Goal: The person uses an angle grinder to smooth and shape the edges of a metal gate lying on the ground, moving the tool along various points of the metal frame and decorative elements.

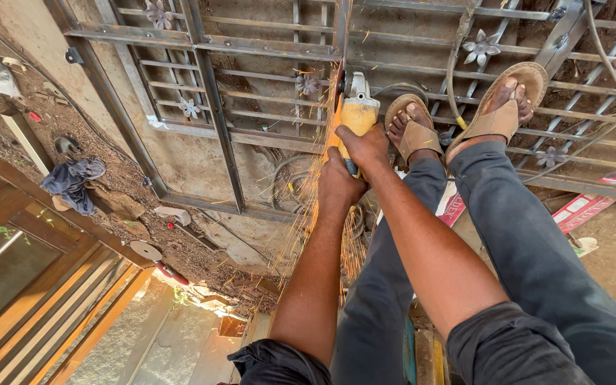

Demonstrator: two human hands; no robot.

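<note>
A yellow and grey angle grinder (356, 108) presses its disc against a bar of a flat steel gate frame (215, 114) lying on the ground. Orange sparks (322, 192) stream from the disc toward me. My left hand (338, 180) grips the rear of the grinder's body. My right hand (366, 146) wraps the grinder just ahead of it. Both my feet in tan sandals (497, 107) rest on the frame's bars to the right of the tool.
The frame carries small metal flower ornaments (480, 47). A cable (607, 64) loops over the right side. A grey rag (73, 182), a loose grinding disc (145, 250) and scraps lie on the dirt at left, beside wooden boards (51, 299). Red cartons (579, 210) sit at right.
</note>
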